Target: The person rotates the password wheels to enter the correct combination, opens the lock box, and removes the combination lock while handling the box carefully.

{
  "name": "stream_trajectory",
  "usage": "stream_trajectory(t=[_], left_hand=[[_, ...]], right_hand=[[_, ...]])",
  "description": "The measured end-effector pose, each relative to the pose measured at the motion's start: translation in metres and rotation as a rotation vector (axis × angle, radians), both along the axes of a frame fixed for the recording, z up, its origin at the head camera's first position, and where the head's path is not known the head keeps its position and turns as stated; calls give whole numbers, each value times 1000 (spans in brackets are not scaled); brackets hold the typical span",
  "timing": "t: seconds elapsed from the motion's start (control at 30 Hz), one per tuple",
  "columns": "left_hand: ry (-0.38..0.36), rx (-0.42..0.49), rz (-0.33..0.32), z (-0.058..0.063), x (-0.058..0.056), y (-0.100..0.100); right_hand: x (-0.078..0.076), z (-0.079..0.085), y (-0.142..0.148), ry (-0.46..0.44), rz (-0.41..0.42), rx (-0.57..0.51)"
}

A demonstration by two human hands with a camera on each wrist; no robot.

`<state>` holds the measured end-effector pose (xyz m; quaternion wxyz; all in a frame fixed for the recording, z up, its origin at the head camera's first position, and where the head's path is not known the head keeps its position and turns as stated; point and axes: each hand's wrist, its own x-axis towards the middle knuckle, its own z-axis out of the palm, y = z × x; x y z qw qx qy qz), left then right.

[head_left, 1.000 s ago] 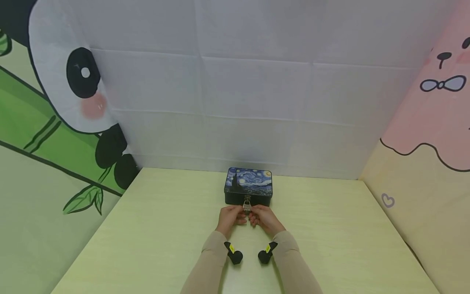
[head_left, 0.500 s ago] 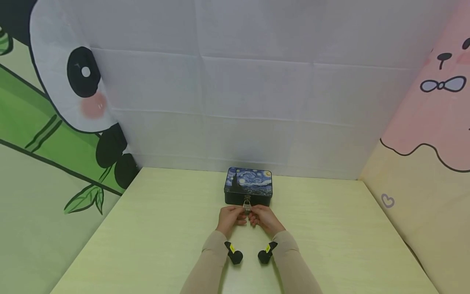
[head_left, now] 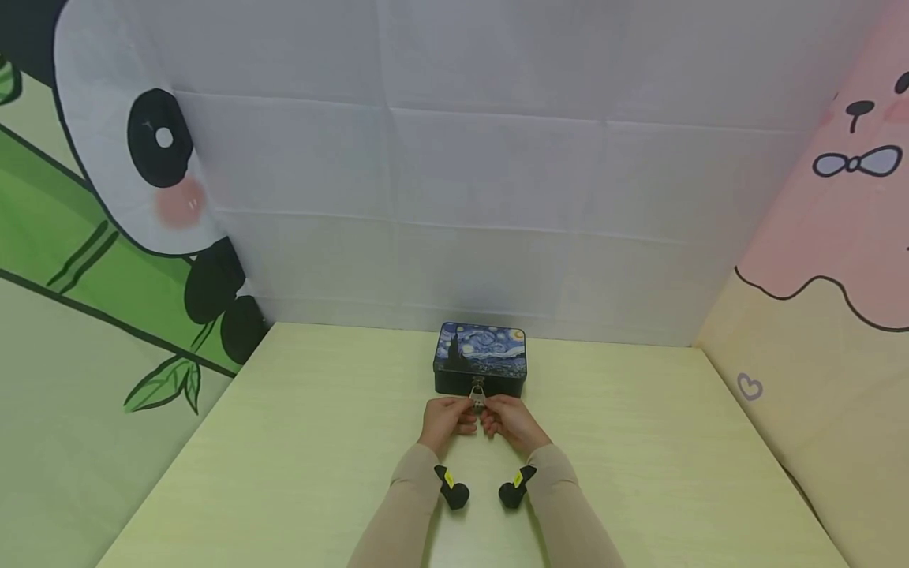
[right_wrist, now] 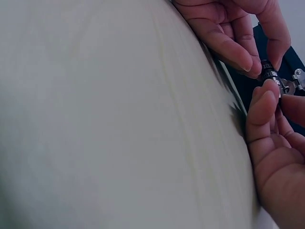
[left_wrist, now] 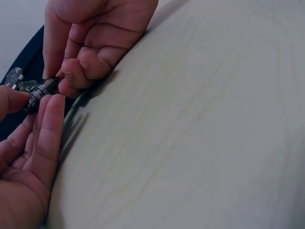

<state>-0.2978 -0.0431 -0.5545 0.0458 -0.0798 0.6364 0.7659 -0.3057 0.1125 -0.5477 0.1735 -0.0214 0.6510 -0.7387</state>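
Note:
A small metal combination padlock (head_left: 478,398) hangs by its shackle from the latch (head_left: 479,382) at the front of a dark tin box (head_left: 480,355) with a swirling blue night-sky picture on its lid. The lid is down. My left hand (head_left: 442,418) pinches the padlock from the left between thumb and fingers. From the other side, my right hand (head_left: 517,420) also pinches it. Both wrist views show rows of number dials on the padlock (left_wrist: 42,93) between the fingertips. Fingers partly hide the lock's body in the right wrist view.
The box stands near the back edge of a pale wooden table (head_left: 341,410). Behind it hangs a creased white cloth (head_left: 497,173). Printed cloths with cartoon pictures flank the table. A black wrist camera (head_left: 453,491) sits on each sleeve.

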Motion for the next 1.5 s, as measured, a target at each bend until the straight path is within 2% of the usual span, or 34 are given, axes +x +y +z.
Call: stream_trajectory(t=[0.23, 0.53, 0.67, 0.8, 0.9, 1.27, 1.5], left_hand=[[7, -3, -2, -1, -1, 1], [-22, -22, 24, 0, -1, 2], [-37, -29, 34, 1, -1, 1], [-38, -25, 34, 1, -1, 1], [-27, -28, 32, 1, -1, 1], [28, -31, 14, -3, 1, 1], [60, -11, -8, 0, 4, -1]], right_hand=[[0, 0, 0, -12, -7, -3], [-1, -3, -1, -6, -20, -6], [-1, -5, 1, 29, 6, -29], [0, -4, 1, 28, 1, -27], [0, -3, -1, 1, -21, -5], [0, -3, -1, 0, -17, -5], [1, -3, -1, -8, -27, -23]])
